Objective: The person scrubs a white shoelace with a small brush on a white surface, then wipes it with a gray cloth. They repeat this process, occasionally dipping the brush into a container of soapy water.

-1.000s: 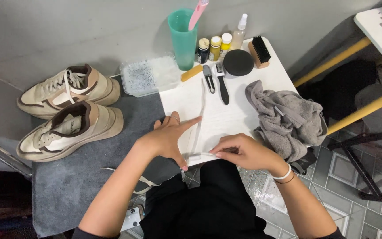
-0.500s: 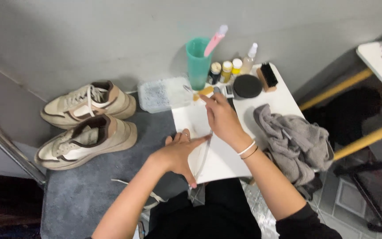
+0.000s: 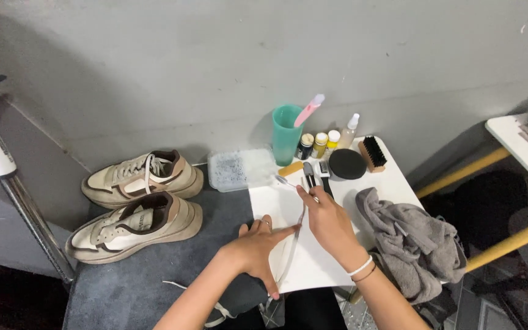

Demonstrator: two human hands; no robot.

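A flat whitish shoelace (image 3: 293, 247) lies stretched across the small white table (image 3: 392, 182), running from the near edge toward the far side. My right hand (image 3: 331, 225) pinches the lace's far end between thumb and fingers, just short of a row of small tools (image 3: 316, 174). My left hand (image 3: 258, 249) rests flat at the table's left edge with fingers spread and the index fingertip touching the lace. A pair of beige and brown sneakers (image 3: 139, 205) stands on the grey mat to the left.
At the table's back stand a teal cup (image 3: 285, 137) with a pink toothbrush, small paint jars (image 3: 319, 145), a spray bottle (image 3: 349, 130), a black round tin (image 3: 347, 164) and a wooden brush (image 3: 373, 153). A clear plastic box (image 3: 239, 169) sits left, a grey cloth (image 3: 414, 244) right.
My right hand slid from the table's near edge along the lace toward the tools at the back. My left hand stayed pressed at the table's left edge.
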